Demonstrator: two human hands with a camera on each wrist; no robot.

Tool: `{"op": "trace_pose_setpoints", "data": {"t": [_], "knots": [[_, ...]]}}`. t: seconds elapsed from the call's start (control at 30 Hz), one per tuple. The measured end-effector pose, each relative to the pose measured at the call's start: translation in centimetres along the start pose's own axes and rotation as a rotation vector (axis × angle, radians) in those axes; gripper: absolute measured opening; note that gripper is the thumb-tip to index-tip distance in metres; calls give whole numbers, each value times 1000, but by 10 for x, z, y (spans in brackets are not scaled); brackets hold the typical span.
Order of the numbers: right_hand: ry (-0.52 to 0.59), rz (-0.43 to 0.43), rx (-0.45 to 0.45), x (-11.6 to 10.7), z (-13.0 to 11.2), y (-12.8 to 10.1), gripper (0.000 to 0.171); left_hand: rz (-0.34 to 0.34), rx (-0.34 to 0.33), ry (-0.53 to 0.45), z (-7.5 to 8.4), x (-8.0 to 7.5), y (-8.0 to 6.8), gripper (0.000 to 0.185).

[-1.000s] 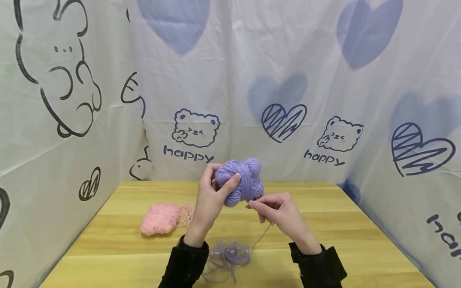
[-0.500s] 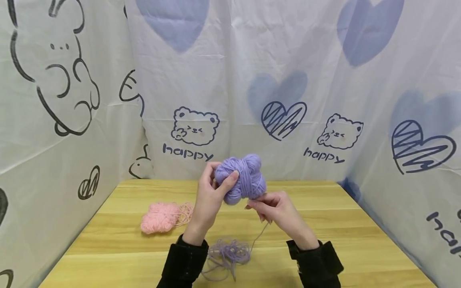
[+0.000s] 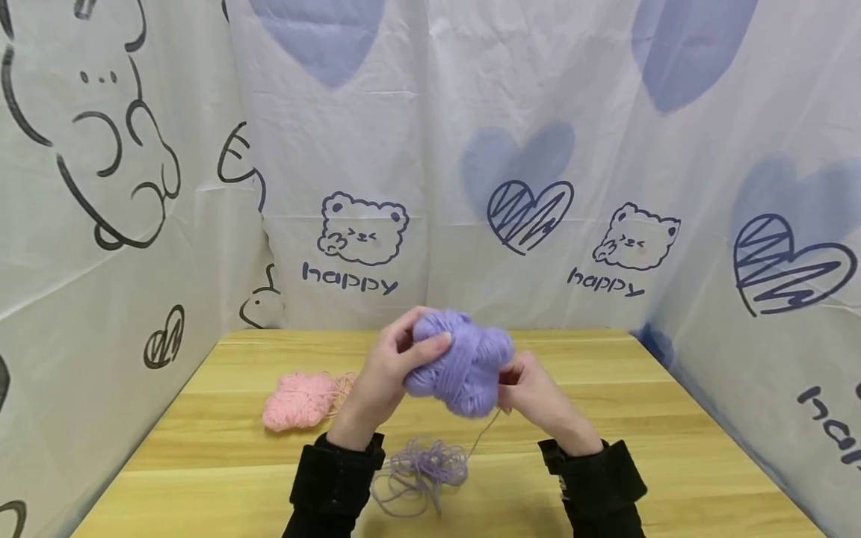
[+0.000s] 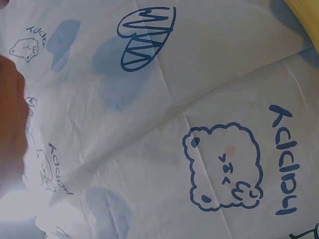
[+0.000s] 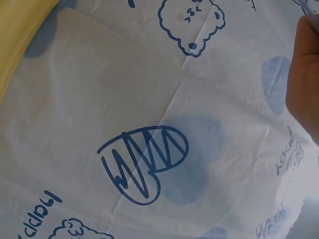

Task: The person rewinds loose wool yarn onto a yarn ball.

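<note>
In the head view my left hand [image 3: 380, 377] grips a lobed ball of purple yarn [image 3: 464, 370], its thumb lying across the front of the wraps. My right hand [image 3: 541, 403] is at the ball's lower right, fingertips partly hidden behind it, and pinches the yarn strand [image 3: 486, 431]. That strand drops to a loose tangle of purple yarn [image 3: 430, 463] on the table between my forearms. Each wrist view catches only part of a hand at its edge; the ball is not seen there.
A pink yarn bundle [image 3: 298, 402] with loose loops lies on the wooden table [image 3: 639, 418], left of my left hand. White curtains [image 3: 437, 149] printed with hearts and bears stand behind the table and along both sides.
The purple ball has turned clockwise and come lower, and now covers some of the right fingertips. My left hand has tilted with it. The head view has shifted slightly.
</note>
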State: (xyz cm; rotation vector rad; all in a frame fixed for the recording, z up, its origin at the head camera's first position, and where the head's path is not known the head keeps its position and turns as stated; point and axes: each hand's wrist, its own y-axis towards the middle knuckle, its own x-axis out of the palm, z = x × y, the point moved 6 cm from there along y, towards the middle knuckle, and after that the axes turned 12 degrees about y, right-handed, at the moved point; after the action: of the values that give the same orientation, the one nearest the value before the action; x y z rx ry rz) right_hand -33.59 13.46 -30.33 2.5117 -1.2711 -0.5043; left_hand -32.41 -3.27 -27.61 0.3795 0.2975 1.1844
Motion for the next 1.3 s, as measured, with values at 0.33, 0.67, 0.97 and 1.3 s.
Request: {"op": "trace_pose_setpoints", "data": {"t": [0.33, 0.67, 0.97, 1.3], "knots": [[55, 129, 79, -13, 3, -2, 17, -229, -44, 183, -10, 15, -4, 34], [43, 242, 17, -16, -2, -2, 25, -179, -8, 432, -17, 12, 0, 28], [-25, 270, -49, -15, -12, -5, 16, 71, -24, 577, -20, 1, 4, 26], [-78, 178, -38, -4, -14, -1, 17, 342, -7, 576, -17, -11, 5, 34]]}}
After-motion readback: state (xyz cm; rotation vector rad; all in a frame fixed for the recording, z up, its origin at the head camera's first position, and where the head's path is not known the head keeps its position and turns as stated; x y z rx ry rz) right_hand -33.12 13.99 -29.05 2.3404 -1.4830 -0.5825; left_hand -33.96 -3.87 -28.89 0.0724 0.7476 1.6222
